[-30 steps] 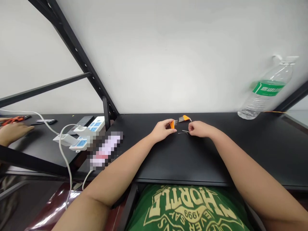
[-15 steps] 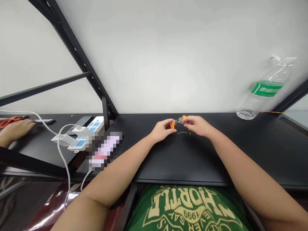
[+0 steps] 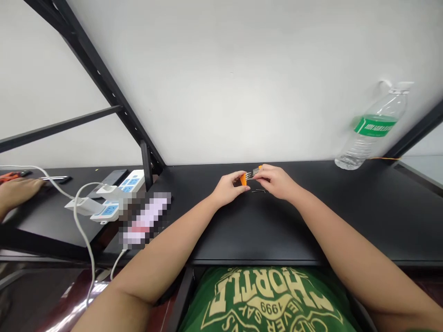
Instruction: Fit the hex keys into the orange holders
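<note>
My left hand [image 3: 229, 188] pinches an orange hex key holder [image 3: 243, 179] between thumb and fingers. Several thin metal keys stick out of its right side. My right hand [image 3: 275, 180] is closed, its fingertips on a thin hex key [image 3: 252, 178] close to the holder's keys; the fingers cover much of it. Whether that key sits in the holder, I cannot tell. Just behind the right fingertips lies a second orange piece [image 3: 260, 167] with a row of metal keys, partly hidden. A few loose dark L-shaped keys [image 3: 258, 191] lie on the black table below my hands.
A tilted plastic bottle [image 3: 372, 127] leans by the wall at right. At left are a white power strip [image 3: 133, 183] with plugs and cables, a pixelated phone [image 3: 147, 219] and a black frame post [image 3: 119, 99]. Beyond it another person's hand [image 3: 26, 191] rests near orange-handled tools.
My right hand has come left, nearer to the holder in my left hand, and less of the key shows between them. The whole view has shifted slightly.
</note>
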Tool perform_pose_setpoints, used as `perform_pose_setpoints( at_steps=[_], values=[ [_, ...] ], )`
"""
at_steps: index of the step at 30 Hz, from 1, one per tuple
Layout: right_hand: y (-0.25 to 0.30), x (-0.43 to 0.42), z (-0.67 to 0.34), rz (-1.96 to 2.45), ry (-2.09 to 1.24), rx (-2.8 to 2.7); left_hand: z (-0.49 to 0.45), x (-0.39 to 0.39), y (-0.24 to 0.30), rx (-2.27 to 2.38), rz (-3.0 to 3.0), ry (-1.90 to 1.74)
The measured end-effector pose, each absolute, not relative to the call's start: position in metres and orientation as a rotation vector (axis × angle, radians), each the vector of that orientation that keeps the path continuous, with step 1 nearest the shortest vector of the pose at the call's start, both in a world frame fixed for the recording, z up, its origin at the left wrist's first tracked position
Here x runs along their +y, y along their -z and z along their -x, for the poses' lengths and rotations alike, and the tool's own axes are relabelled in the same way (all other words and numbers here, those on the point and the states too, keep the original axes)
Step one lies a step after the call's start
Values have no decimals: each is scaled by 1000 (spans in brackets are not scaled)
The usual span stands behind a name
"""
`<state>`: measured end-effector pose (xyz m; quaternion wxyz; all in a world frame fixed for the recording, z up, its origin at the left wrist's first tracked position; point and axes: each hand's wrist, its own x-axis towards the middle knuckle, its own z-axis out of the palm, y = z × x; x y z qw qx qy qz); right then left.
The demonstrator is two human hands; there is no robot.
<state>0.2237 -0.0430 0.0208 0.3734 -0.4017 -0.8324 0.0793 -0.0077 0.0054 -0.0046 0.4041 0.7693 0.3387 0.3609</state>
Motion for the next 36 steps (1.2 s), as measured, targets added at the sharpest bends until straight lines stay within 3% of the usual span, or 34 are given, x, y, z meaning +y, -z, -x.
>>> perform_pose_setpoints(
  at_steps=[15,36],
  values=[
    [-24,-49,-224,1079,-30,-2348,10,0,-3,931,-2219,-865],
    [-25,-54,-209,1143,-131,-2427,10,-2,-6,884,-2293,-715]
  ],
)
